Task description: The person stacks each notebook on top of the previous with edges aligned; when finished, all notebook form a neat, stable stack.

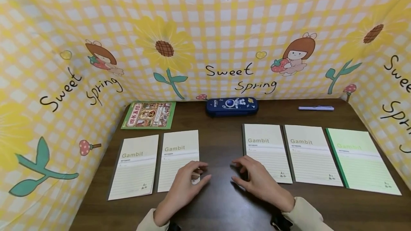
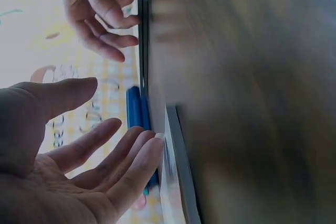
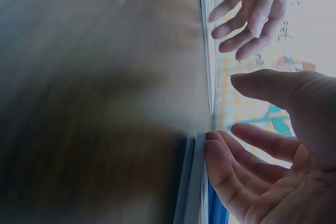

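Observation:
In the head view my left hand [image 1: 187, 179] is over the lower right part of a cream Gambit notebook [image 1: 179, 141], its fingers loosely bent and nothing between them. Another cream notebook [image 1: 136, 167] lies left of that one. My right hand [image 1: 255, 177] hovers at the lower left edge of a third cream notebook [image 1: 264, 134], thumb and fingers apart and holding nothing. Further right are one more cream notebook [image 1: 311, 156] and a light green notebook [image 1: 363, 159] with a darker green spine. Both wrist views show the fingers spread from the thumb, close above the table.
A dark blue space pencil case [image 1: 232, 107] stands at the table's back, with a lavender pen [image 1: 316, 108] to its right. A green-edged picture book [image 1: 149, 115] lies at back left. Yellow checked cloth [image 1: 205, 45] walls the dark wooden table [image 1: 215, 145] on three sides.

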Motion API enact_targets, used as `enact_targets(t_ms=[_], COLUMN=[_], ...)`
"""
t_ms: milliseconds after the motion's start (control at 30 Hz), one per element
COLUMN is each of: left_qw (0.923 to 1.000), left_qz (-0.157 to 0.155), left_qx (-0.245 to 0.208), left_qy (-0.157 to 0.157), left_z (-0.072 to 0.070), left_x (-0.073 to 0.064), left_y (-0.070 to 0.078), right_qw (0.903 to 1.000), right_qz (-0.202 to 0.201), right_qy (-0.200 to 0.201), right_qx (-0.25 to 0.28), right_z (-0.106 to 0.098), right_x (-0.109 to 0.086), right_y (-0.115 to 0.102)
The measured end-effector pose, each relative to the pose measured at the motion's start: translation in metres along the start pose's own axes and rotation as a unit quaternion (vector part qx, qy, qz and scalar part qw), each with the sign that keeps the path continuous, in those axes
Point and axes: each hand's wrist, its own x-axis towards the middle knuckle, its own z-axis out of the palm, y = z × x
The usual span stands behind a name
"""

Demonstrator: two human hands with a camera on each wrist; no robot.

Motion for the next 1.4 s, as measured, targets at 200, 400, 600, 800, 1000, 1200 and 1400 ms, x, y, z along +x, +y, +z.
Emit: enact_targets(t_ms=[200,400,600,800,1000,1200,1400], left_qw=[0.9982,0.9906,0.9809,0.9759,0.9763,0.9717,0.9704], left_qz=[-0.043,-0.038,-0.02,-0.037,-0.066,-0.076,-0.054], left_qx=[0.004,0.099,0.168,0.203,0.204,0.223,0.235], left_qy=[0.042,0.087,0.097,0.07,0.032,0.01,0.013], left_z=[-0.018,-0.033,-0.046,-0.058,-0.059,-0.053,-0.05], left_x=[-0.009,-0.016,-0.019,-0.03,-0.035,-0.037,-0.036], left_y=[-0.008,-0.021,-0.027,-0.03,-0.034,-0.035,-0.034], right_qw=[0.9991,0.9941,0.9836,0.9626,0.9432,0.939,0.9396], right_qz=[-0.022,-0.059,-0.083,-0.152,-0.177,-0.191,-0.188], right_qy=[-0.035,-0.076,-0.135,-0.18,-0.213,-0.203,-0.21], right_qx=[-0.013,-0.05,-0.086,-0.135,-0.183,-0.201,-0.194], right_z=[0.017,0.036,0.048,0.057,0.059,0.059,0.055], right_x=[0.013,0.026,0.035,0.04,0.039,0.038,0.037], right_y=[-0.014,-0.032,-0.043,-0.053,-0.059,-0.059,-0.055])
